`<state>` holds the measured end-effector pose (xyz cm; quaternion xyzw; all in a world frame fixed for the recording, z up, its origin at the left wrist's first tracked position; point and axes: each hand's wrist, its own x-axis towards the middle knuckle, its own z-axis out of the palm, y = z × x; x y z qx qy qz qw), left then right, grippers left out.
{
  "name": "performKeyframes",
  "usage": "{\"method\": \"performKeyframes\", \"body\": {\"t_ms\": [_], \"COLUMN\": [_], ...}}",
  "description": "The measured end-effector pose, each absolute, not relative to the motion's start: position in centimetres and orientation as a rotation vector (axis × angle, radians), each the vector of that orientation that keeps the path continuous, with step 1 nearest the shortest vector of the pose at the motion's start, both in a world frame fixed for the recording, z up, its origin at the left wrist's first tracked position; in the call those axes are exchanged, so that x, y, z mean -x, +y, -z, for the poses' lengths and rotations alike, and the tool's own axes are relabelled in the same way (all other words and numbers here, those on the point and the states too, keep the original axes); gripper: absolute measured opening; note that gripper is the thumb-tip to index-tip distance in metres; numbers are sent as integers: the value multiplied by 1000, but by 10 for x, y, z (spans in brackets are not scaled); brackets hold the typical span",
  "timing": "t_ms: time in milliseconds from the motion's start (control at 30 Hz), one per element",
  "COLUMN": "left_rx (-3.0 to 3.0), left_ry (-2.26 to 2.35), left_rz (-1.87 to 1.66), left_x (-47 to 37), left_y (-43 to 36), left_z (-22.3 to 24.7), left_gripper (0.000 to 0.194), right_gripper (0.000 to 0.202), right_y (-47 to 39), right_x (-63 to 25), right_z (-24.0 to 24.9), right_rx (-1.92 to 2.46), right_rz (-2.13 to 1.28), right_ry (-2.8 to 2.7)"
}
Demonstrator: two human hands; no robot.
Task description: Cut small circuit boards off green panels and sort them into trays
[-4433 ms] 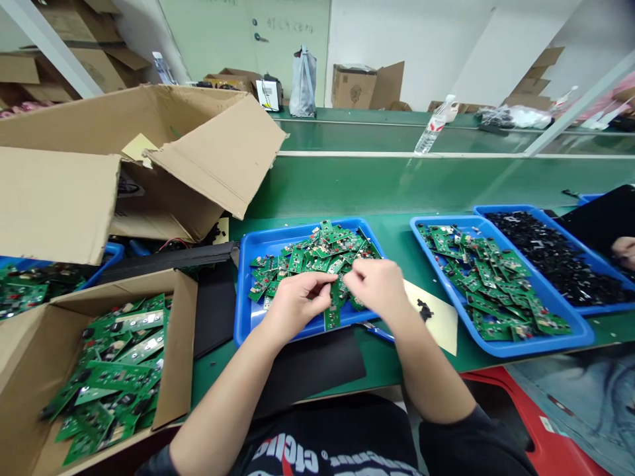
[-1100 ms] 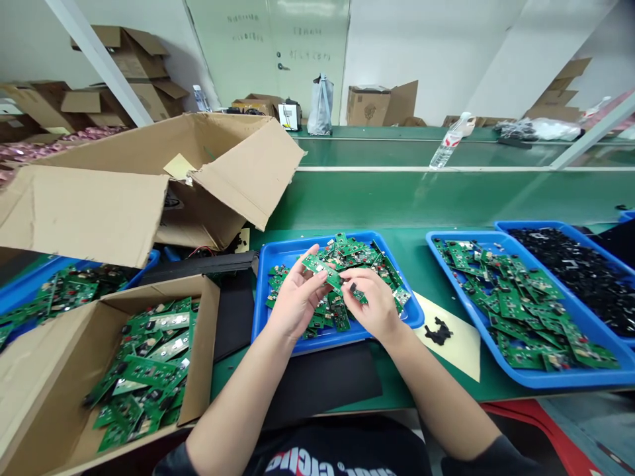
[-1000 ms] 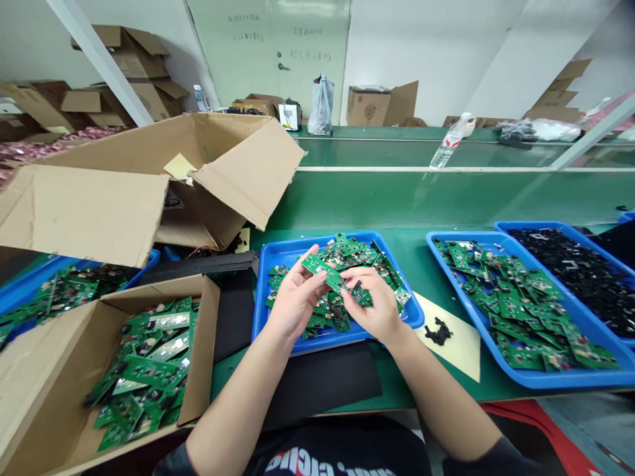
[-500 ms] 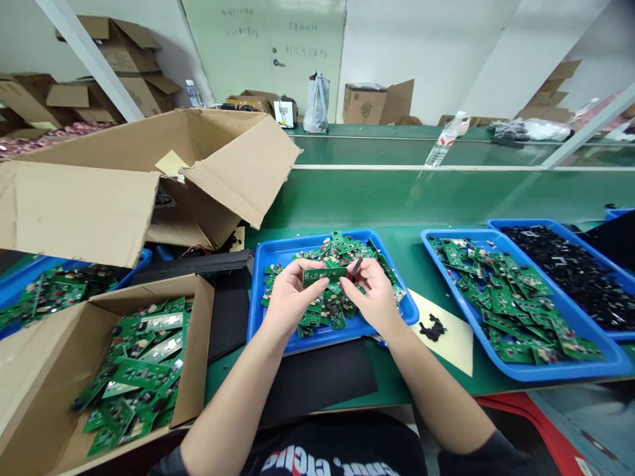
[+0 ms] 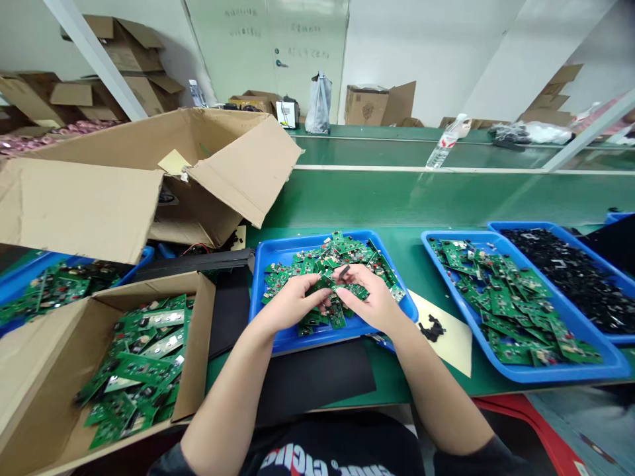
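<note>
Over a blue tray (image 5: 256,291) of green circuit boards, my left hand (image 5: 292,305) pinches one circuit board (image 5: 325,280) between thumb and fingers. That board is tilted and hard to separate from the pile behind it. Close by on the right, my right hand (image 5: 371,303) is closed with a small black strip (image 5: 344,271) sticking up from its fingers. Its thumb points to the board's right end; whether it touches is unclear. Right of the tray, several small black pieces (image 5: 432,328) lie on a cream paper sheet (image 5: 456,347).
Another blue tray (image 5: 618,360) of boards stands to the right, beside a blue tray (image 5: 546,226) of small black parts. An open carton (image 5: 196,357) of boards stands left, a larger carton (image 5: 79,205) behind it. Black sheets (image 5: 322,377) lie in front; a bottle (image 5: 444,145) stands behind.
The board in my left hand has tipped from facing me to a slanted angle. Both hands have shifted slightly down, and the black strip is still in my right hand.
</note>
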<state>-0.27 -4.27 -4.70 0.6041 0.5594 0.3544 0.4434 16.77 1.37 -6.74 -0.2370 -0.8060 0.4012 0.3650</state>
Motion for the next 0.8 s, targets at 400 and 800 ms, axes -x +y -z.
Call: {"method": "performKeyframes", "body": {"t_ms": [400, 800], "left_rx": [-1125, -1010], "left_ry": [1244, 1189], "left_rz": [-1199, -1230], "left_x": [-10, -12], "left_y": [-47, -45], "left_z": [47, 50], "left_gripper": [23, 22], "right_gripper": [19, 24], "right_y": [16, 20], "right_x": [-168, -165], "right_z": [68, 73], "right_rx": [430, 763], "right_rz": [-1100, -570], "right_ry": [-1994, -2072]}}
